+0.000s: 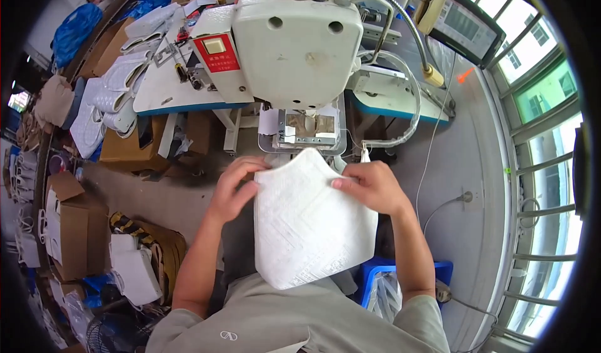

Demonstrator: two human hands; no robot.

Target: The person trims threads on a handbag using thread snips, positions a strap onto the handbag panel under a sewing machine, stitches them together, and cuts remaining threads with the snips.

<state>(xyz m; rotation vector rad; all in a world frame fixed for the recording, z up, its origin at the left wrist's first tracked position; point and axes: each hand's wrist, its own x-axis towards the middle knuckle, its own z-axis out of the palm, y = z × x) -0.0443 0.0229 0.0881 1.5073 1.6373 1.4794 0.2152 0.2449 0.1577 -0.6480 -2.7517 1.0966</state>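
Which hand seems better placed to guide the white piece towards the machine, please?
Probably the right hand: its thumb lies on the face of the white piece near the upper edge, whereas the left hand is at the opposite side with thumb and fingers spread.

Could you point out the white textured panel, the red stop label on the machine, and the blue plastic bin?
White textured panel (313, 228): head view, middle of its face.
Red stop label (219, 61): head view, its lettered lower part.
Blue plastic bin (365, 282): head view, its left wall.
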